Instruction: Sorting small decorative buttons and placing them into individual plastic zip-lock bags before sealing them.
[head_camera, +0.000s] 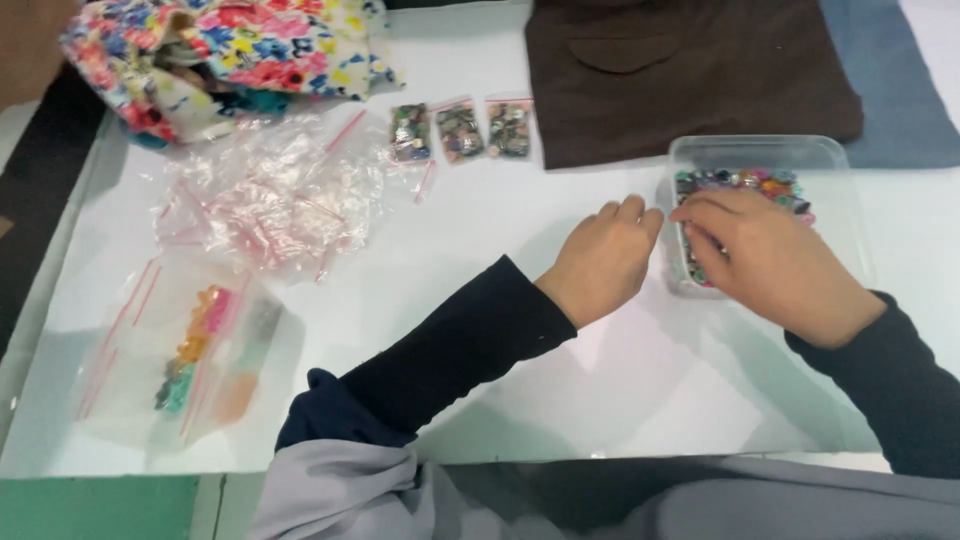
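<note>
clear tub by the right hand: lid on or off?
Off. The right hand reaches into the clear tub and touches the coloured beads; no lid is visible.

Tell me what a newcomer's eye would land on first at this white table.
Most striking is the clear plastic tub at the right, full of small colourful pieces, with the right hand reaching into it and the left hand just beside its rim. Next, the bright floral cloth bunched at the top left, above a heap of empty clear zip bags. Three small filled bags lie in a row at top centre.
</note>
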